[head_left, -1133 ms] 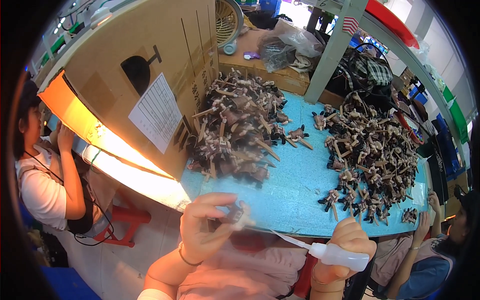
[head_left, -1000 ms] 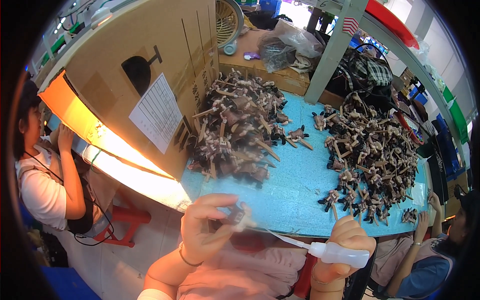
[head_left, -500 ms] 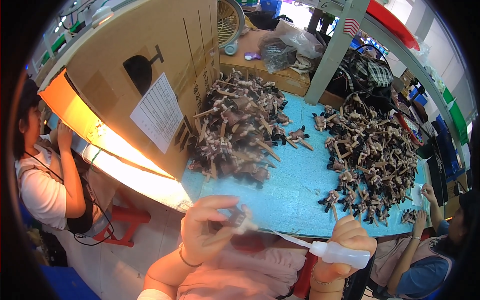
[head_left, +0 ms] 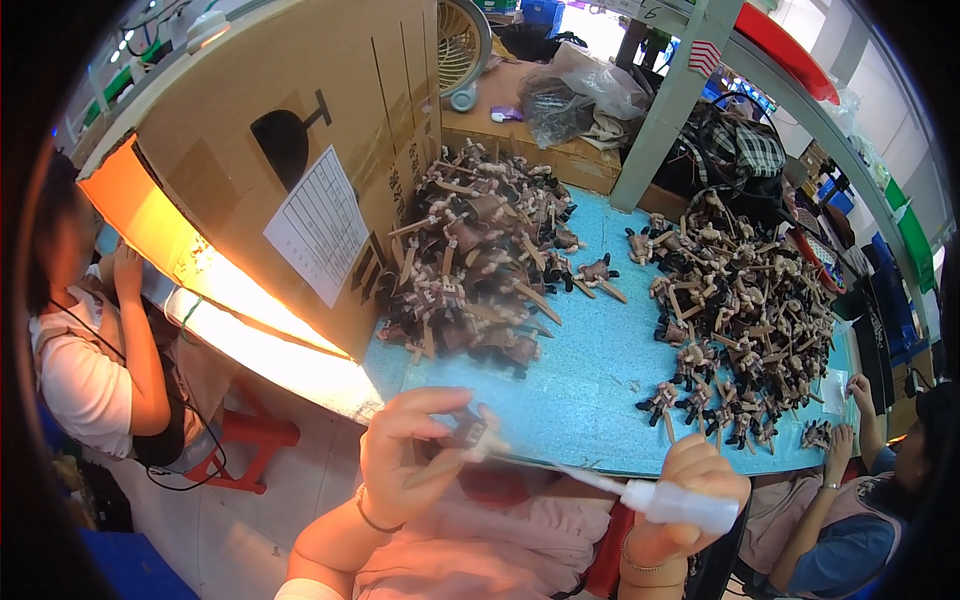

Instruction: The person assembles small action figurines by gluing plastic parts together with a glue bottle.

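Before me a blue worktable [head_left: 600, 390] carries two heaps of small brown figures [head_left: 480, 260], a tall cardboard screen [head_left: 300, 120] with a paper sheet [head_left: 320, 225] stands on its left edge, a fan [head_left: 462, 45] sits behind, and a red stool [head_left: 250, 440] rests on the pale floor [head_left: 230, 520].

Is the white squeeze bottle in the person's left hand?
No, the white squeeze bottle sits in the right hand; the left hand holds a small brown piece.
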Motion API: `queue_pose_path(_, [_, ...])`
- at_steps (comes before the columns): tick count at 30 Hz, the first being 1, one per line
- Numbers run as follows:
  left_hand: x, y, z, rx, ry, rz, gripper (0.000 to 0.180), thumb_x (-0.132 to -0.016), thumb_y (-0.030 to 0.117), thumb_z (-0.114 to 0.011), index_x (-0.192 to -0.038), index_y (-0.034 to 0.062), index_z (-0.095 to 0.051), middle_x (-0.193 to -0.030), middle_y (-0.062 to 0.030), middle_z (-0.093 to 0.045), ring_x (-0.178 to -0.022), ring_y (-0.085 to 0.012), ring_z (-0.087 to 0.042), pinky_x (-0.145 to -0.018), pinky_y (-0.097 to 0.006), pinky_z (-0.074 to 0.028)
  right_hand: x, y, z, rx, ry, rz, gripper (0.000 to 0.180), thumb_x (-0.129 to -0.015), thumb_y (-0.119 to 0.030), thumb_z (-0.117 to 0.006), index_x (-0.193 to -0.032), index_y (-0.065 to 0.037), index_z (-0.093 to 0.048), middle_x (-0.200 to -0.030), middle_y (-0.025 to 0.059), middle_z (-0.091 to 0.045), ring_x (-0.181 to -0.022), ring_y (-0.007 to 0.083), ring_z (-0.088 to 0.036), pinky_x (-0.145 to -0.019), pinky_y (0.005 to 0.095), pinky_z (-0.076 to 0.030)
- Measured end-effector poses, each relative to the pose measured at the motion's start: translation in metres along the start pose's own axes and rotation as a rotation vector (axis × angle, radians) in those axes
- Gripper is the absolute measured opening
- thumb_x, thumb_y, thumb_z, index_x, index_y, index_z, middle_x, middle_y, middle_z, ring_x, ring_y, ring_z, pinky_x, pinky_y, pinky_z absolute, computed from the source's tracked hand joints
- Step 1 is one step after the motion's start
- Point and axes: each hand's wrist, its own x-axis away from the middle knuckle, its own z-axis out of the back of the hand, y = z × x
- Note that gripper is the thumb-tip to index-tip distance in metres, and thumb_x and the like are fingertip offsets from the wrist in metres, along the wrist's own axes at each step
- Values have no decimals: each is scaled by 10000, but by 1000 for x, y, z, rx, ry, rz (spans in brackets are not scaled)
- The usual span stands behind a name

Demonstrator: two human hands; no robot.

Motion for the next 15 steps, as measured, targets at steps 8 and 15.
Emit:
queue_pose_path(8, [16,-9,8,9,125,109,385,-718,-142,-618,-986,42,-413,-1069,-197,-553,-968,-246,-574,-850,-335,-473,-10,86,-17,-156,21,-526,309,-819,-96,-641,-1015,-20,-415,-853,103,-614,-761,134,-567,-667,253,-460])
queue_pose_path(15, [40,-15,17,136,188,163,322,-771,-142,-597,-979,25,-418,-1030,-176,-575,-919,-206,-595,-778,-324,-505,-23,154,-32,334,-264,-541,271,-764,-134,-708,-930,3,-543,-893,83,-592,-771,168,-564,-690,283,-456])
